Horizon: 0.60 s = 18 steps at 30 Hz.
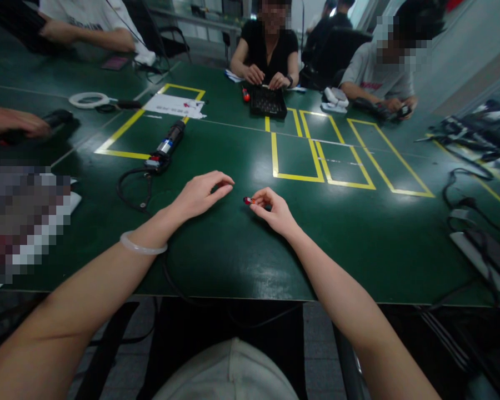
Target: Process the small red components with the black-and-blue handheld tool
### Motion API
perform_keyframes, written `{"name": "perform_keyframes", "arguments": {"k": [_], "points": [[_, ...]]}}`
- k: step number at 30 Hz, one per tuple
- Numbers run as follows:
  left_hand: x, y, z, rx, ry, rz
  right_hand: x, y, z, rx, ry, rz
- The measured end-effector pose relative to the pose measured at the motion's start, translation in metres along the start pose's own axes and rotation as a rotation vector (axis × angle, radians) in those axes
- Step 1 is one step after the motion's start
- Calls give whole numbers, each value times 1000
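Between the thumb and fingertips of my right hand (pixel 275 211) is a small red piece with a dark end (pixel 248 200); it is too small to name. My right hand is closed in a pinch just above the green table (pixel 233 244). My left hand (pixel 206 191) is close by on the left, palm down, thumb apart from the fingers, and holds nothing. A pale bangle (pixel 143 244) circles my left wrist. Beyond my left hand lies a black cylindrical tool (pixel 166 145) with a cable.
Yellow tape outlines (pixel 298 179) mark the tabletop. Across the table a person's hands (pixel 279 81) are at a black tray (pixel 268 103), beside a red-handled tool (pixel 245 94). White paper (pixel 175 105) lies back left. Cables and a power strip (pixel 481 261) are at right.
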<state>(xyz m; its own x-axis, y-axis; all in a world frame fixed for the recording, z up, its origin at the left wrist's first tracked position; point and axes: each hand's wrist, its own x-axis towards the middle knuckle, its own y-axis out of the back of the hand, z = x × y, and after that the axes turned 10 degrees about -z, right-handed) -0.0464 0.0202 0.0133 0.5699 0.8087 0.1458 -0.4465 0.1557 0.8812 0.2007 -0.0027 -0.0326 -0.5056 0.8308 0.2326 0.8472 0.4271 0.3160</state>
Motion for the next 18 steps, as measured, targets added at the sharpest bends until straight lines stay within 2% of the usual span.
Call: {"name": "perform_keyframes", "arguments": {"k": [4, 7, 9, 12, 18], "points": [[-6, 23, -49, 205, 231, 201, 1, -1, 1, -8, -3, 1], [-18, 41, -93, 322, 468, 277, 0, -1, 0, -18, -3, -4], [-28, 48, -119, 338, 591, 258, 0, -1, 0, -22, -8, -9], [-37, 54, -147, 299, 681, 175, 0, -2, 2, -22, -23, -15], [-37, 59, -172, 299, 669, 69, 0, -3, 6, -21, -33, -32]]}}
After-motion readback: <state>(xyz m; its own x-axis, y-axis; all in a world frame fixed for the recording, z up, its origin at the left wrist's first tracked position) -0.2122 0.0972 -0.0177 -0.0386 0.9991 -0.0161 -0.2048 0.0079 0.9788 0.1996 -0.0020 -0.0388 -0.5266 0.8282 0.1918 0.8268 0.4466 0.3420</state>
